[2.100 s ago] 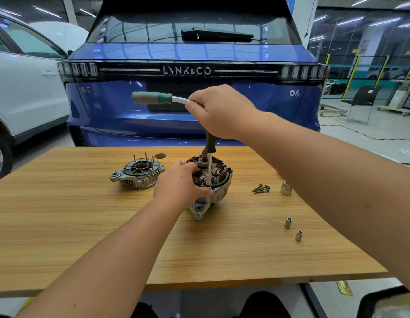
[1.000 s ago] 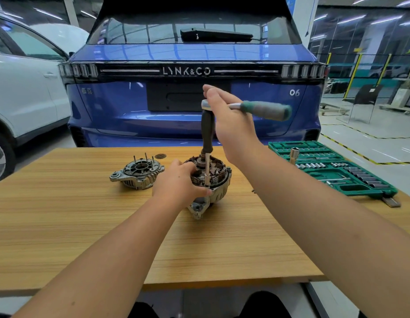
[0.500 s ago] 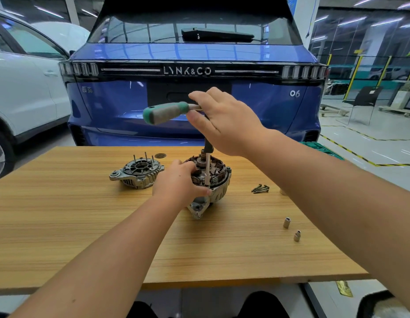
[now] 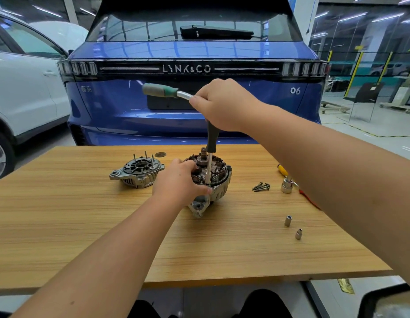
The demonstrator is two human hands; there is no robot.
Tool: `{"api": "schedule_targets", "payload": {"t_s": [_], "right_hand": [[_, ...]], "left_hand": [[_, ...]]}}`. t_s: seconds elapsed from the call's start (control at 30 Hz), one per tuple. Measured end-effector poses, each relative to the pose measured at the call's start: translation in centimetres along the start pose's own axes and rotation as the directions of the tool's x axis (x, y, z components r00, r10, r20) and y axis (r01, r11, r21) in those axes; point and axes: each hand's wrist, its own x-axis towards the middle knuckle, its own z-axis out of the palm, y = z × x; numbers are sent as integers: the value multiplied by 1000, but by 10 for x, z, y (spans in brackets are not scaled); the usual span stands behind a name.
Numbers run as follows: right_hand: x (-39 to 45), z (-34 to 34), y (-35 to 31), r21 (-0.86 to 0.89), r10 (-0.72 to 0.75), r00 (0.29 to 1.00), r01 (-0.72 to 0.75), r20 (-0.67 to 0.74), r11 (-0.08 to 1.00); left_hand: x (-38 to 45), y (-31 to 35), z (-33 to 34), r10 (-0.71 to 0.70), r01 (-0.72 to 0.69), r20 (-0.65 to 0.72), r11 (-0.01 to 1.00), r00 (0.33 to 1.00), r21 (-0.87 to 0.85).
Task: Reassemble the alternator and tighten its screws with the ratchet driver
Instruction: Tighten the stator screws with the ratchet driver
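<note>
Your ratchet (image 4: 163, 91) handle has swung back left, so the screw keeps tightening; right hand (image 4: 222, 105) grips its head, left hand (image 4: 178, 180) clasps the alternator (image 4: 216, 177)

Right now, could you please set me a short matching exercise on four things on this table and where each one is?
Things:
1. ratchet driver
2. loose screws
3. alternator cover
4. two small sockets

Places:
A. left of the alternator body
B. near the table's right edge
C. held by the right hand over the body
D. heaped just right of the body

Pairs: 1-C, 2-D, 3-A, 4-B
</note>
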Motion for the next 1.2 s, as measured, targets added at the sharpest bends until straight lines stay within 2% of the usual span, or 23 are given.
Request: {"api": "schedule_targets", "payload": {"t_s": [0.07,0.13,0.2,0.27,0.4,0.5,0.63,0.77,0.87,0.9,0.93,1.03,1.07,1.13,1.2], "right_hand": [[1,-2,0,124,105,994,-108,29,986],[1,-3,1,345,235,969,-245,73,906],[1,-3,3,572,355,924,-371,146,732],[-1,-4,7,718,405,879,-451,253,530],[-6,-5,17,805,364,844,-508,394,306],[-8,-2,16,848,347,828,-510,439,145],[-10,5,11,873,283,837,-488,469,-6],[-13,14,3,906,264,878,-336,400,-256],[-14,26,-1,916,373,871,-183,320,-358],[-14,31,-1,936,430,863,-124,266,-331],[-14,36,-1,966,491,852,-64,183,-250],[-20,50,0,986,563,811,102,-161,136],[-23,54,2,944,531,793,167,-299,283],[-28,60,6,747,349,758,264,-552,610],[-32,65,14,477,109,744,302,-659,825]], "left_hand": [[1,0,0,-1,1,5,1000,1000,-1],[1,0,0,-3,3,11,1000,1000,-6],[1,0,-1,-3,3,14,1000,1000,-16],[1,0,-1,-3,3,17,1000,1000,-18],[1,0,-1,-7,7,17,1000,1000,-7],[2,0,-1,-4,4,16,1000,1000,-4],[1,0,-2,-6,6,11,1000,1000,-1],[1,1,-2,-11,11,13,1000,1000,-3],[0,2,-3,-4,4,13,1000,1000,1],[0,2,-3,-4,4,11,1000,1000,5],[0,2,-4,-5,5,9,1000,1000,9],[-1,4,-4,-5,5,9,1000,1000,23],[-1,4,-4,-5,5,9,1000,1000,26],[-1,4,-4,-6,5,13,1000,1000,19],[-1,2,-4,-4,4,12,1000,1000,10]]}}
